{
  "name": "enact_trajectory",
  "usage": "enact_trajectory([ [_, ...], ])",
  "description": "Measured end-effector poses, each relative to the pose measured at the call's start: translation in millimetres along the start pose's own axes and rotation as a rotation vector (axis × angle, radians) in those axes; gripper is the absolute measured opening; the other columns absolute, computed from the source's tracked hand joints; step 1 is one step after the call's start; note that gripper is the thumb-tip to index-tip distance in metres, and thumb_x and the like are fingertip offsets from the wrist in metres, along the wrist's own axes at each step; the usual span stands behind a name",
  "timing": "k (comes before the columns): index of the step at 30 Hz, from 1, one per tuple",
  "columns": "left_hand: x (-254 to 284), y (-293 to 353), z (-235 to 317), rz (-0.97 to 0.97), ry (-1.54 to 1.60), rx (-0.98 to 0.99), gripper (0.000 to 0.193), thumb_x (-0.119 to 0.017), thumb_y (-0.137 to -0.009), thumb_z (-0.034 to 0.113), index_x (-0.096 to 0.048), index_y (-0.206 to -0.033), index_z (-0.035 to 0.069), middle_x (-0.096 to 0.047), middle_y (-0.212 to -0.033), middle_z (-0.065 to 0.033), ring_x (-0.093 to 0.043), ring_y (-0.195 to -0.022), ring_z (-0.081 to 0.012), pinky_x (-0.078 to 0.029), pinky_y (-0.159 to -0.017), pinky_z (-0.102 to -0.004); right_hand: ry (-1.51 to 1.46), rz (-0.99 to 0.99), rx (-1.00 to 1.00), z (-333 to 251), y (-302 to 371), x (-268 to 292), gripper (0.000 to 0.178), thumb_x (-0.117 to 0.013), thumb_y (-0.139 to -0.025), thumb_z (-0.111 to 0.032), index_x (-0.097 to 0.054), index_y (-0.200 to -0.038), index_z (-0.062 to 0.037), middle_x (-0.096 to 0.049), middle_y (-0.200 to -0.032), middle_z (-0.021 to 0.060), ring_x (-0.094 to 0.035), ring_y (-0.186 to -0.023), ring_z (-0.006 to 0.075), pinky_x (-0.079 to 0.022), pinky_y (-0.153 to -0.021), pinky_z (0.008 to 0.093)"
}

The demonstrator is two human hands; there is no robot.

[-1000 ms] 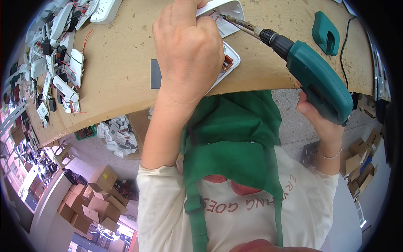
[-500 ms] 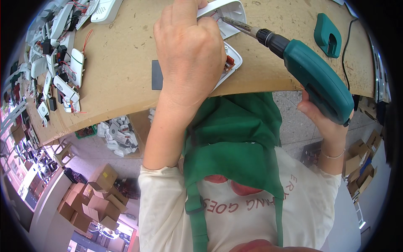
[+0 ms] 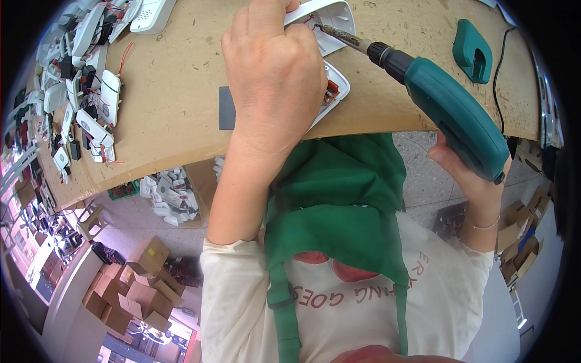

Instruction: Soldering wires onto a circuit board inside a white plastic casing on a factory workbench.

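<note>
My left hand (image 3: 272,72) is curled over the left side of an open white plastic casing (image 3: 339,15), gripping it. Some of its fingers run past the upper edge and are hidden. Inside the casing, thin wires show by the tip of a teal soldering gun (image 3: 460,115). My right hand (image 3: 469,172) is wrapped round the gun's handle, its thumb showing on the left side. Nearer to me lies a second white casing half (image 3: 342,81) with a reddish-brown part in it, partly covered by my left hand. A dark flat block (image 3: 226,109) sits beside my left wrist.
Several white casings with wires (image 3: 94,124) are heaped on the left of the cardboard-covered table (image 3: 175,115). A teal holder (image 3: 472,51) and a black cable (image 3: 496,78) lie at the right. Below are a box of white parts (image 3: 170,195) and cardboard boxes (image 3: 145,296).
The soldering gun has shifted slightly left and its tip has moved a little in the casing. A red wire shows more clearly by the tip. My left hand has barely moved.
</note>
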State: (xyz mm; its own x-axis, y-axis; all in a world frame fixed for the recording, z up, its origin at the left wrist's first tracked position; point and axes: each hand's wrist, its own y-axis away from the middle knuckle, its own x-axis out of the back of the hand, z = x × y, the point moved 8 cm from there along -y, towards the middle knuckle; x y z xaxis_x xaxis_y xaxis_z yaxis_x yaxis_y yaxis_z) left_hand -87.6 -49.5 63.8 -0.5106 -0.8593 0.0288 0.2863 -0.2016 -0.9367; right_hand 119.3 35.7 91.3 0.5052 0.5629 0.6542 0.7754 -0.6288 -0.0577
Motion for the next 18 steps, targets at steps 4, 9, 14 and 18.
enact_trajectory([
  [4,0,0,1,-0.001,-0.011,-0.008,0.003,-0.058,-0.07,-0.006,-0.056,-0.072,-0.005,-0.057,-0.097,-0.0191,-0.055,-0.083,-0.0354,-0.043,-0.072,-0.0431,-0.045,-0.026,-0.018,2,-1,-2,0.046,-0.084,-0.067,-0.007,-0.064,-0.107,0.0051,-0.064,-0.094,0.0105,-0.062,-0.078,0.0172,-0.049,-0.069,0.0261],
  [9,6,-10,11,-0.016,-0.02,-0.004,0.003,-0.058,-0.07,-0.006,-0.056,-0.072,-0.005,-0.057,-0.097,-0.0189,-0.054,-0.083,-0.0355,-0.043,-0.072,-0.0428,-0.041,-0.011,0.031,-1,-2,-3,0.049,-0.084,-0.067,-0.006,-0.062,-0.11,0.0052,-0.065,-0.097,0.0115,-0.063,-0.084,0.0187,-0.049,-0.073,0.0272],
  [14,2,0,0,-0.027,-0.022,0.002,0.003,-0.058,-0.07,-0.006,-0.056,-0.073,-0.006,-0.057,-0.098,-0.0198,-0.054,-0.084,-0.0362,-0.043,-0.073,-0.0442,-0.159,-0.037,-0.087,10,4,-5,0.052,-0.083,-0.068,-0.003,-0.06,-0.115,0.0061,-0.066,-0.098,0.0107,-0.065,-0.078,0.0157,-0.051,-0.069,0.0249],
  [18,-1,1,0,-0.03,-0.029,-0.01,0.003,-0.058,-0.07,-0.006,-0.056,-0.073,-0.006,-0.057,-0.098,-0.0205,-0.054,-0.084,-0.0368,-0.043,-0.074,-0.0449,-0.151,0.008,-0.036,9,6,-2,0.051,-0.083,-0.069,-0.002,-0.06,-0.114,0.0067,-0.065,-0.093,0.0087,-0.064,-0.072,0.0129,-0.05,-0.064,0.0238],
])
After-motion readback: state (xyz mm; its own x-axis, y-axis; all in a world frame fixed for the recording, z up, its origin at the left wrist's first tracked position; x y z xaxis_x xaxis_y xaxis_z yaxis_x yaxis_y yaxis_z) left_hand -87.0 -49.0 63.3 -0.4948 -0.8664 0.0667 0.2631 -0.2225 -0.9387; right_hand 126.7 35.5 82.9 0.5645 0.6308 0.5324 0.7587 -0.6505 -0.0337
